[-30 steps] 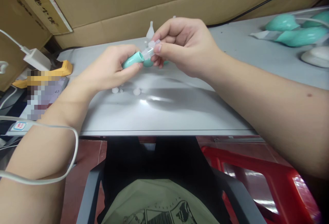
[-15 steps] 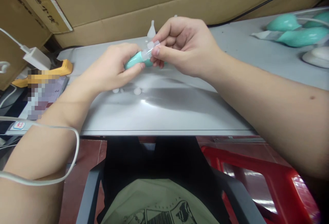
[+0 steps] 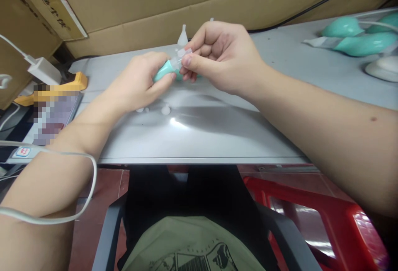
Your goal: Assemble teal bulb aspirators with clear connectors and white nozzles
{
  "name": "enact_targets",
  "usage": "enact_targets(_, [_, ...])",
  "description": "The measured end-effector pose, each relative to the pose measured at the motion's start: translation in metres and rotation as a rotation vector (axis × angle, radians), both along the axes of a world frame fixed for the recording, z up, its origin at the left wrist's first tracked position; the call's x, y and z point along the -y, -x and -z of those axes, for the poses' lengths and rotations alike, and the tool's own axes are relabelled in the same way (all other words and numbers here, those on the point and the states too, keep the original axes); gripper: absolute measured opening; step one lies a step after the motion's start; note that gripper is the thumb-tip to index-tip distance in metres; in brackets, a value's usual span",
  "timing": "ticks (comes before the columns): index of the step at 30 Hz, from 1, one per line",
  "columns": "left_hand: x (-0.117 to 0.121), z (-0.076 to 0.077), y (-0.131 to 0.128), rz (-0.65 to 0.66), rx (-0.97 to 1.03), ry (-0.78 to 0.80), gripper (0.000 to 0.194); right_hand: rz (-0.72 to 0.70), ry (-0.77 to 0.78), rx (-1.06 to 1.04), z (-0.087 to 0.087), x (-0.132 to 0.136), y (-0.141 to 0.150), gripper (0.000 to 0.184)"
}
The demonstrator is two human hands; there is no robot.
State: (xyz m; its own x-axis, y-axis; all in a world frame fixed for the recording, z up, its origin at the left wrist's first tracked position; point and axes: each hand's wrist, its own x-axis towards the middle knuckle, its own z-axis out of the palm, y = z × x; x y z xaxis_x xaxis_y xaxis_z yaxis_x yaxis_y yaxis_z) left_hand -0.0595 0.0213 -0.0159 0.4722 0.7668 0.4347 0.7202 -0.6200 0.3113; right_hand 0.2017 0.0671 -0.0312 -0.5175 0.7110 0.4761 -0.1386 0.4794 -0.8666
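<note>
My left hand [image 3: 144, 76] is wrapped round a teal, smooth-bodied device [image 3: 163, 71] that looks like a nasal aspirator, held just above the table. Its clear plastic end [image 3: 175, 62] points right, where my right hand [image 3: 217, 55] pinches it between thumb and forefinger. A small whitish translucent piece [image 3: 184, 52] shows at the fingertips; whether it is joined to the clear end I cannot tell. Behind the hands stands a white tapered nozzle tip [image 3: 183, 37]. More teal shows under my right fingers, mostly hidden. Small white round pieces, one of them a disc [image 3: 166, 110], lie near my left wrist.
Several teal devices [image 3: 360, 43] lie at the table's right, beside a white rounded object [image 3: 384, 68]. On the left are a yellow power strip [image 3: 76, 82], a white charger [image 3: 45, 71] and a phone [image 3: 70, 109]. A white cable [image 3: 93, 180] loops across my left forearm. Cardboard [image 3: 139, 6] walls the back.
My right hand and the clear end have shifted very slightly left, with a small turn of the fingers. Both hands keep their hold.
</note>
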Motion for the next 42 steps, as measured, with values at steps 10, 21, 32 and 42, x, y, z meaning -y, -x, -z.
enact_targets(10, [0.001,-0.009,0.004,0.070,-0.116,0.016,0.016,0.023,0.000,0.120,-0.003,0.003,-0.007,0.044])
enact_targets(21, [0.004,-0.010,0.000,0.061,-0.125,0.017,0.024,0.031,0.001,0.098,-0.003,0.011,-0.004,0.067])
enact_targets(32, [0.003,-0.006,-0.002,0.011,-0.046,0.014,0.022,-0.014,-0.029,0.003,0.005,0.010,0.002,0.054])
enact_targets(42, [0.004,-0.008,-0.001,0.037,-0.069,0.044,0.019,-0.002,0.021,0.057,0.001,0.015,0.003,0.047])
